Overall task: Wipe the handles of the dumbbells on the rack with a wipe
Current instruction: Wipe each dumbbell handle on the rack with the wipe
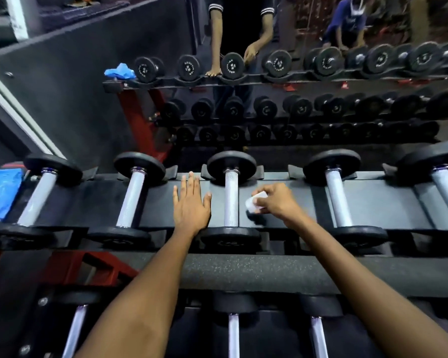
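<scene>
Near the rack's [282, 270] front edge, my left hand [190, 205] lies flat, fingers straight, on the shelf while my right hand [277, 200] pinches the wipe [254, 201] just beside the middle dumbbell's handle [231, 200], which I might roll by rubbing.

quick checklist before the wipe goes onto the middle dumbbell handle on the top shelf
1. Wipe in the grip of the right hand: ok, fingers pinch it.
2. Wipe on the middle handle: not ok, it sits just right of it.
3. Handle clear of obstruction: ok.
4. Left hand out of the way: ok, flat on the shelf left of the handle.
5. Dumbbell seated in its cradles: ok.
6. Wipe damp: cannot tell.
</scene>
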A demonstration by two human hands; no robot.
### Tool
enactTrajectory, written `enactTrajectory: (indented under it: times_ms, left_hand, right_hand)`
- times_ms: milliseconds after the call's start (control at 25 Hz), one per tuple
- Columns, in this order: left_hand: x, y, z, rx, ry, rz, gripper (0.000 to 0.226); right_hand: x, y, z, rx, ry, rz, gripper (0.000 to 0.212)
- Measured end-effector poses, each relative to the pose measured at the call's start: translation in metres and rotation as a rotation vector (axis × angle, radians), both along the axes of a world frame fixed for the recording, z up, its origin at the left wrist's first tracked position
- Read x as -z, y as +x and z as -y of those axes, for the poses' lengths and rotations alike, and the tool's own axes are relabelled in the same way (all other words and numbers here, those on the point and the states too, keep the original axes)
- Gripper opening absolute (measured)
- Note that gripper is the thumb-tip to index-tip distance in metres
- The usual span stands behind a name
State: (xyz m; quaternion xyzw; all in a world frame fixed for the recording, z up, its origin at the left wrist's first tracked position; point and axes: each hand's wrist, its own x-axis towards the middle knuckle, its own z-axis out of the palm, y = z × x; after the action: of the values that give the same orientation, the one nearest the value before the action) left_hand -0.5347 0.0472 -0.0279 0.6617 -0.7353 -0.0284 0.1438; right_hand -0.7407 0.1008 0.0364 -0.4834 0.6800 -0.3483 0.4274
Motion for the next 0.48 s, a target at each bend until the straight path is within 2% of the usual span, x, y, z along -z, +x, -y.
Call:
enactTrajectory:
  times_ms: [120,280,360,480]
  left_hand:
    - [0.002,0.001,0.001,-0.007,-0.015,-0.003,0.061]
    - [0.005,0.003,0.004,-0.010,-0.039,-0.036,0.061]
    - [0.005,0.002,0.005,-0.008,-0.050,-0.059,0.061]
    - [0.004,0.003,0.003,-0.006,-0.040,-0.107,0.062]
  right_hand:
    - [0.008,0.004,-0.002,-0.106,0.108,0.078,0.029]
    - [0.024,0.015,-0.012,-0.198,0.088,0.022,0.028]
    - [0.024,0.020,-0.016,-0.309,0.147,0.109,0.020]
    - [0.009,0.013,-0.024,-0.388,0.205,0.162,0.025]
